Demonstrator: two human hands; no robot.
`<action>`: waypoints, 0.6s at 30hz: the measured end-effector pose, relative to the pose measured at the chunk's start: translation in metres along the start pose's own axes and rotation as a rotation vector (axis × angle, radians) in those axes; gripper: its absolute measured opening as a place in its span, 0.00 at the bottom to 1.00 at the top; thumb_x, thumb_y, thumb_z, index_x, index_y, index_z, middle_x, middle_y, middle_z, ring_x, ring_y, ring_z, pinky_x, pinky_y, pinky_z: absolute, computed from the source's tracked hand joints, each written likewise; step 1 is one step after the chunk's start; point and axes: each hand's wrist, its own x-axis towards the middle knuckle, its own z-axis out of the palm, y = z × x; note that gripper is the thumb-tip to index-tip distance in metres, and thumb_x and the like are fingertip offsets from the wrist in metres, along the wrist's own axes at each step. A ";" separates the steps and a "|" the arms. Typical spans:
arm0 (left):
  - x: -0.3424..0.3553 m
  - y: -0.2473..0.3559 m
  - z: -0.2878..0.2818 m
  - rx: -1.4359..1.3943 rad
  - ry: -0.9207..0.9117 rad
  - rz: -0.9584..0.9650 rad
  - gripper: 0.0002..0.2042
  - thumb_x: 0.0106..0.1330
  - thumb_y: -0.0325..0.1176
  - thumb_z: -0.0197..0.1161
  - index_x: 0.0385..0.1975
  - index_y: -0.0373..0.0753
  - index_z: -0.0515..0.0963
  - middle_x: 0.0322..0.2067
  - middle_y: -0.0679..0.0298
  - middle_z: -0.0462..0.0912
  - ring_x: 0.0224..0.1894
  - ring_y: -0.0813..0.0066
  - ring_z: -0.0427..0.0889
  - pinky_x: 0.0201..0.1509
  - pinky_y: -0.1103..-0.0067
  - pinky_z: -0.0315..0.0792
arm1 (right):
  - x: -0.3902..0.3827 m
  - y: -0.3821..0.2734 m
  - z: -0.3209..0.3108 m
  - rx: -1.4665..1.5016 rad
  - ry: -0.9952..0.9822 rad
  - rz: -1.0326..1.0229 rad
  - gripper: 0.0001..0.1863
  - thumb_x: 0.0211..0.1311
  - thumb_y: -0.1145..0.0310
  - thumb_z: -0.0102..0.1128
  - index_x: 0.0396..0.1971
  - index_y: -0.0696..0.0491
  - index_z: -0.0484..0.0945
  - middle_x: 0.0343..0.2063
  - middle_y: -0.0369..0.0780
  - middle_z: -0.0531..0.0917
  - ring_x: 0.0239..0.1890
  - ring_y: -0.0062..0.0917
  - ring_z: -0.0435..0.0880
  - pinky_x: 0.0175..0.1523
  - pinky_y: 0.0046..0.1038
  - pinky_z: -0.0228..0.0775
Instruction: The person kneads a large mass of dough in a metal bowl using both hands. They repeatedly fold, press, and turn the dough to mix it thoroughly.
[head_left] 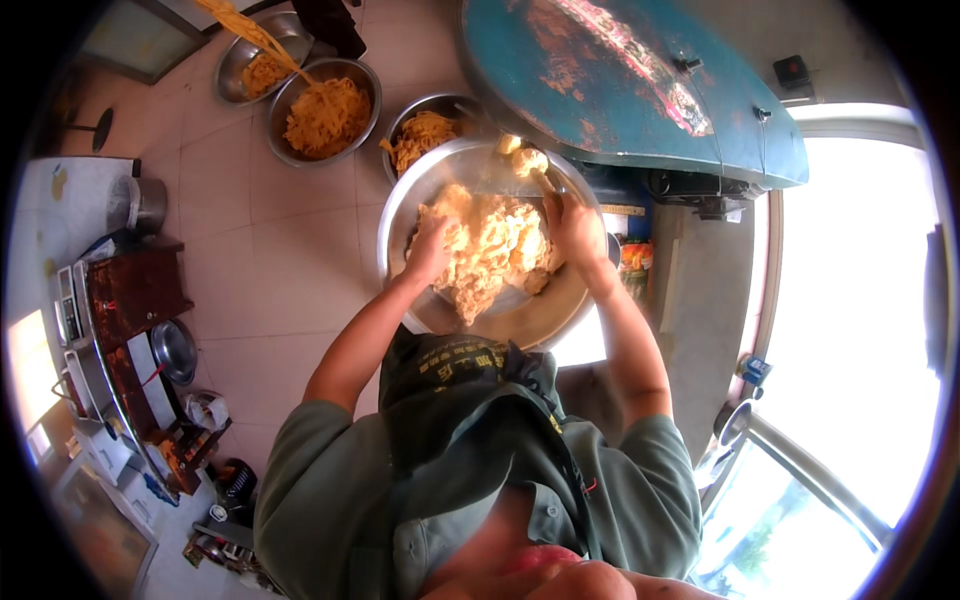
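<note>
A wide metal basin [396, 222] stands in front of me, holding a pale yellow, lumpy mass of dough [490, 245]. My left hand [432, 250] is on the left side of the mass, its fingers curled into the dough and partly hidden. At the basin's right side, my right hand [577, 228] is closed round what looks like the short handle of a tool. A thin straight edge seems to run left from it across the dough, but its kind is unclear. Smaller dough lumps [528, 161] lie at the basin's far rim.
Beyond the basin, metal bowls [374, 112] of yellow strips stand on the tiled floor [290, 210]. More yellow strips [245, 30] hang down into one bowl. A worn teal machine housing [620, 110] overhangs the far right. A brown cabinet [135, 300] stands left, a bright window [850, 290] right.
</note>
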 end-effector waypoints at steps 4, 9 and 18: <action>0.011 -0.038 0.013 0.213 0.113 0.101 0.24 0.54 0.16 0.60 0.53 0.38 0.76 0.49 0.48 0.79 0.52 0.48 0.79 0.56 0.65 0.74 | 0.058 -0.016 0.012 -0.022 0.121 -0.049 0.15 0.74 0.62 0.45 0.50 0.48 0.80 0.33 0.49 0.86 0.32 0.40 0.88 0.32 0.42 0.80; -0.001 -0.062 0.022 0.360 0.128 0.188 0.16 0.56 0.19 0.59 0.46 0.39 0.78 0.43 0.53 0.82 0.48 0.49 0.81 0.50 0.62 0.76 | 0.059 -0.016 0.035 -0.013 0.235 -0.188 0.17 0.73 0.60 0.48 0.53 0.52 0.78 0.39 0.57 0.85 0.30 0.50 0.86 0.32 0.48 0.80; 0.005 -0.056 0.027 0.346 -0.123 -0.063 0.05 0.63 0.24 0.53 0.34 0.36 0.77 0.34 0.48 0.81 0.38 0.47 0.83 0.41 0.59 0.76 | 0.091 -0.017 0.053 0.025 0.163 0.062 0.26 0.71 0.52 0.48 0.26 0.58 0.83 0.23 0.57 0.83 0.30 0.53 0.85 0.40 0.47 0.81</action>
